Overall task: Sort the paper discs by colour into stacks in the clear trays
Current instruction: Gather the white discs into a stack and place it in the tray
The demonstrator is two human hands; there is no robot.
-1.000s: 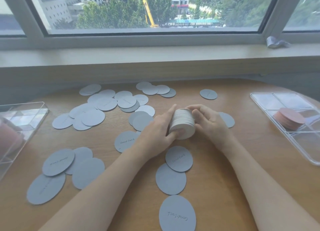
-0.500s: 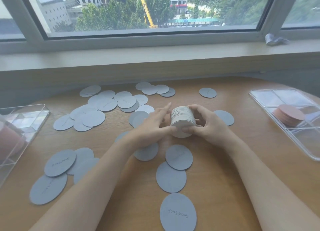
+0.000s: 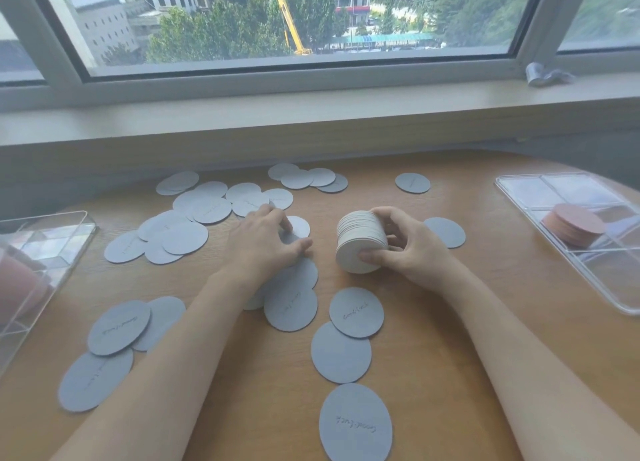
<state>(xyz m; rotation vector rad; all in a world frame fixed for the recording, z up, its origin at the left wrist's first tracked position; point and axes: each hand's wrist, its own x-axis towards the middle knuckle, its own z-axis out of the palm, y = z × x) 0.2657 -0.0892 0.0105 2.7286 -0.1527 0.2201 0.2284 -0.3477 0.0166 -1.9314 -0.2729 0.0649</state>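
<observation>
Wooden table (image 3: 433,322), seen from above, w/ window (image 3: 294,17) and sill (image 3: 311,107) beyond. Two clear trays: right tray (image 3: 519,187) at table's right edge, holding a pink stack (image 3: 573,223) in a middle compartment; left tray (image 3: 52,218) at left edge, partly cut off, w/ sth pink inside, blurred. Loose grey discs (image 3: 183,237) lie flat across table, mostly left and centre, many overlapping; several bear handwriting. One disc (image 3: 412,183) lies alone near far edge; another (image 3: 445,232) sits just behind right hand. Right hand (image 3: 412,249) grips a thick stack (image 3: 360,241) of pale discs held on edge, tilted, thumb on near face, fingers wrapped over far side; stack sits at table centre, its lower rim at or near the wood, contact unclear. Left hand (image 3: 263,244) rests palm-down on loose discs left of stack, fingers spread, not closed on anything; fingertips touch a flat disc (image 3: 299,226).
</observation>
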